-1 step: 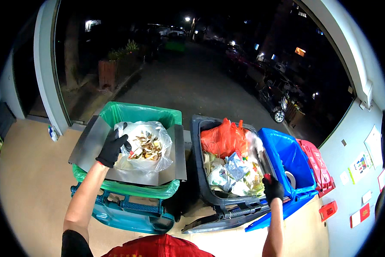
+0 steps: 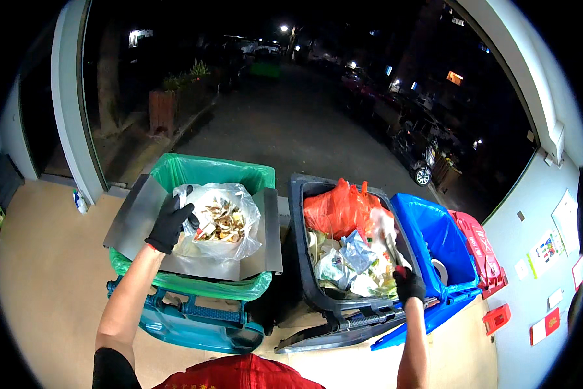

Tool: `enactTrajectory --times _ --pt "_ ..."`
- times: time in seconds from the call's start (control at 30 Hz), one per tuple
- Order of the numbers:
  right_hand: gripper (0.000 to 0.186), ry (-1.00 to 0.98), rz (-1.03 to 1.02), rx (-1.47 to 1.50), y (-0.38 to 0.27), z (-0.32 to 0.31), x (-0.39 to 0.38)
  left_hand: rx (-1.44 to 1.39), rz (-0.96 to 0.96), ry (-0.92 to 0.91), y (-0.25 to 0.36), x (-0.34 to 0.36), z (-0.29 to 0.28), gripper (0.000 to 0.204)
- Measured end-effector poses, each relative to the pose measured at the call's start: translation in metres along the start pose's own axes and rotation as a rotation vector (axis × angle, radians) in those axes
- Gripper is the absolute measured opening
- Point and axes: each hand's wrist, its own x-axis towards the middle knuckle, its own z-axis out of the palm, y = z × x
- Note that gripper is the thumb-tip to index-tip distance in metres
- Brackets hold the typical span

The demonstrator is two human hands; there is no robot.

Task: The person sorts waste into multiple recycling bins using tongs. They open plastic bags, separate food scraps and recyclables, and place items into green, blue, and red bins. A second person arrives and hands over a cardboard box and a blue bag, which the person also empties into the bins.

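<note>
My left hand (image 2: pixel 170 227), in a black glove, grips the left rim of a clear plastic bag (image 2: pixel 247 227). Inside the bag lie brown and yellowish food scraps (image 2: pixel 223 220). It rests on a metal tray (image 2: pixel 136 217) set over a green-lined bin (image 2: pixel 214 170). My right hand (image 2: pixel 409 286), also black-gloved, is closed around the red handle of metal tongs (image 2: pixel 391 249) above the dark grey bin (image 2: pixel 297 214). A blurred whitish piece of litter (image 2: pixel 382 223) is at the tongs' far end. Below are an orange-red plastic bag (image 2: pixel 338 211) and crumpled wrappers (image 2: pixel 356 251).
A blue-lined bin (image 2: pixel 431 227) stands right of the grey one, with a red bin (image 2: pixel 478 245) beyond. The green bin's teal lid (image 2: pixel 201 327) hangs toward me. A wall with papers (image 2: pixel 546 253) is at right; a dark road (image 2: pixel 285 117) lies ahead.
My right hand has shifted slightly left, and the tongs with the whitish litter have swung left, away from the grey bin's right edge. My left hand stays on the clear bag.
</note>
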Motion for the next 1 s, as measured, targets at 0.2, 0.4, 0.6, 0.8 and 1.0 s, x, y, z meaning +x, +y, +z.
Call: enactTrajectory --times 0.2,0.4,0.6,0.8,1.0 --pt "0.06 -0.185 0.045 -0.236 0.014 0.047 0.043 0.061 0.021 -0.007 -0.004 -0.008 -0.01 0.045" --pt "0.057 -0.027 -0.024 -0.208 -0.05 -0.073 -0.021 0.117 0.031 -0.031 0.015 -0.019 -0.003 0.055" --pt "0.043 -0.382 -0.483 0.423 -0.142 -0.036 -0.038 0.152 0.001 -0.044 0.037 -0.028 -0.002 0.052" --pt "0.045 -0.528 -0.864 0.24 -0.321 0.059 -0.054 0.126 -0.014 -0.053 0.039 -0.03 -0.003 0.046" --pt "0.072 -0.545 -0.619 0.21 -0.433 0.116 -0.024 0.204 0.058 -0.053 0.03 -0.038 0.002 0.043"
